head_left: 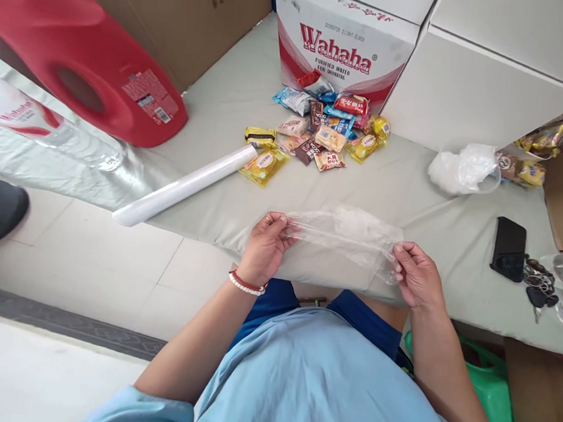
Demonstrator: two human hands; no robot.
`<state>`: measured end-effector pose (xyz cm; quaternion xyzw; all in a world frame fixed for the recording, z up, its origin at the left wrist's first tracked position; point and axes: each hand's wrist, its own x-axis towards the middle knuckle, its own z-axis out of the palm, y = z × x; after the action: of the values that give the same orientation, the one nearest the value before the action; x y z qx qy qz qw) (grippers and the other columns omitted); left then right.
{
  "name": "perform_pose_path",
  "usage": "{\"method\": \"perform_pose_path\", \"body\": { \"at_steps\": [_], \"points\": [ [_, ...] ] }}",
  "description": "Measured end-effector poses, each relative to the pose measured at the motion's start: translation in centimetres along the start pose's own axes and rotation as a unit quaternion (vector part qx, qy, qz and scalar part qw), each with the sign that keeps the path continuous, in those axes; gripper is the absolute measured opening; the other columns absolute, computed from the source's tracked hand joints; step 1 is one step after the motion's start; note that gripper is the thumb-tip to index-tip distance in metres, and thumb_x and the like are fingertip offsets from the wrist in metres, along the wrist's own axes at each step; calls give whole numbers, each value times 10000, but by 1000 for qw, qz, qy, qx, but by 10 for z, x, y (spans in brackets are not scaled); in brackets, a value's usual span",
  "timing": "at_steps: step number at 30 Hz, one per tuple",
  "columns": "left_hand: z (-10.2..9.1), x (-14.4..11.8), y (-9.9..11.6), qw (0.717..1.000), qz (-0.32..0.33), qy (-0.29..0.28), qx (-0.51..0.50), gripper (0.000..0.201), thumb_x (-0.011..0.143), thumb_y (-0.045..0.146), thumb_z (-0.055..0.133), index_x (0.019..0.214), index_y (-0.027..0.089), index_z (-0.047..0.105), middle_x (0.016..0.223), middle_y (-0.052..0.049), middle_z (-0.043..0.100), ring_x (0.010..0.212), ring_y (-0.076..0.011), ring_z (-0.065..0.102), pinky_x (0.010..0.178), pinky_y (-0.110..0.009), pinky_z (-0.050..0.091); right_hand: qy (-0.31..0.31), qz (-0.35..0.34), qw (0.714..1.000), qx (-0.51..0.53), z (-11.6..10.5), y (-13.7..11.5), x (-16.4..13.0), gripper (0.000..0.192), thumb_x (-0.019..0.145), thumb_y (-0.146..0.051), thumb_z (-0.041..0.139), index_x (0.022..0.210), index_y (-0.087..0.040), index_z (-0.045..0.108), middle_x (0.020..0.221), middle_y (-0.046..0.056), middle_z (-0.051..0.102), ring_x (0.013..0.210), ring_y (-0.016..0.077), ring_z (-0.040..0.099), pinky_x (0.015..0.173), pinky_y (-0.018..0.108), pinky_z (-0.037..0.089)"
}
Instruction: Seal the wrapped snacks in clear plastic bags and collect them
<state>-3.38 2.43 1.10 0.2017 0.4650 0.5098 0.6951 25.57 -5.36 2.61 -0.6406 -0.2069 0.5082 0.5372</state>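
A clear plastic bag (343, 232) is stretched flat between my two hands, just over the front edge of the cloth-covered table. My left hand (266, 242) pinches one end of it between thumb and fingers. At the other end, my right hand (415, 273) grips the bag the same way. Beyond the bag lies a heap of small wrapped snacks (330, 139) in yellow, brown, red and blue packets. A white roll (186, 187) rests left of the snacks, one end touching a yellow packet.
Behind the snacks stands a Wahaha carton (343, 43), with white boxes (486, 84) beside it. At left are a large red jug (89, 59) and a water bottle (49, 121). A white plastic bundle (465, 170), a phone (508, 248) and keys (541, 290) lie on the right.
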Motion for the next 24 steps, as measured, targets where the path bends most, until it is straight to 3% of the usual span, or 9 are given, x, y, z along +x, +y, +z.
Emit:
{"method": "perform_pose_path", "body": {
  "at_steps": [3, 6, 9, 12, 14, 16, 18, 21, 24],
  "points": [
    [-8, 2, -1, 1000, 11, 12, 3, 323, 736, 361, 817, 824, 200, 552, 887, -31, 713, 806, -138, 688, 688, -238, 544, -1, 1, 1000, -13, -5, 2, 1, 458, 594, -468, 981, 791, -193, 672, 683, -44, 576, 514, 43, 445, 378, 128, 343],
    [-12, -3, -6, 983, 88, 64, 148, 269, 772, 354, 751, 899, 209, 563, 979, -48, 690, 896, -170, 677, 756, -291, 559, 4, -13, 999, -35, -7, 0, 1, 460, 603, -488, 974, 793, -188, 682, 693, -35, 588, 517, 47, 454, 378, 137, 358],
    [-10, -12, -2, 864, 283, 107, 403, 368, 780, 265, 680, 1135, 204, 604, 1230, -112, 629, 1177, -261, 614, 987, -436, 535, -1, -24, 998, -59, -8, -1, 0, 458, 619, -506, 964, 804, -188, 691, 686, -32, 587, 522, 56, 471, 383, 146, 377],
    [10, -16, 9, 704, 437, 20, 560, 598, 812, 238, 616, 1402, 189, 530, 1472, -166, 514, 1471, -346, 399, 1216, -555, 328, -13, -28, 997, -70, -8, -2, -1, 457, 625, -510, 961, 817, -192, 694, 672, -40, 566, 527, 62, 476, 382, 151, 384],
    [32, -9, 16, 637, 458, -62, 617, 717, 821, 251, 621, 1516, 204, 450, 1560, -157, 466, 1563, -380, 259, 1270, -594, 179, -20, -30, 997, -75, -7, -2, -2, 457, 628, -511, 960, 817, -194, 690, 667, -45, 556, 526, 64, 475, 380, 153, 384],
    [58, 6, 19, 603, 435, -125, 657, 769, 811, 237, 638, 1552, 229, 432, 1586, -143, 464, 1576, -400, 234, 1268, -632, 86, -31, -30, 996, -82, -7, -2, -3, 457, 634, -514, 955, 818, -194, 686, 666, -46, 554, 524, 64, 474, 378, 155, 385],
    [78, 27, 19, 603, 387, -200, 668, 694, 799, 207, 648, 1483, 224, 528, 1411, -131, 622, 1459, -372, 441, 1251, -609, 170, -42, -29, 995, -89, -7, -4, -5, 459, 643, -522, 947, 825, -194, 684, 659, -49, 549, 516, 63, 468, 380, 159, 389],
    [89, 57, 16, 690, 278, -270, 611, 313, 874, 286, 614, 1148, 173, 714, 913, -57, 724, 958, -246, 689, 1012, -427, 483, -39, -20, 994, -99, -14, -6, -8, 474, 651, -543, 934, 845, -194, 677, 637, -55, 538, 486, 59, 441, 368, 162, 365],
    [75, 78, 13, 803, 253, -165, 514, 227, 923, 373, 571, 877, 180, 681, 715, 1, 628, 697, -165, 601, 732, -294, 489, -16, 6, 994, -108, -25, -3, -10, 518, 639, -590, 919, 849, -196, 657, 620, -57, 540, 445, 51, 395, 345, 165, 302]
  ]
}}
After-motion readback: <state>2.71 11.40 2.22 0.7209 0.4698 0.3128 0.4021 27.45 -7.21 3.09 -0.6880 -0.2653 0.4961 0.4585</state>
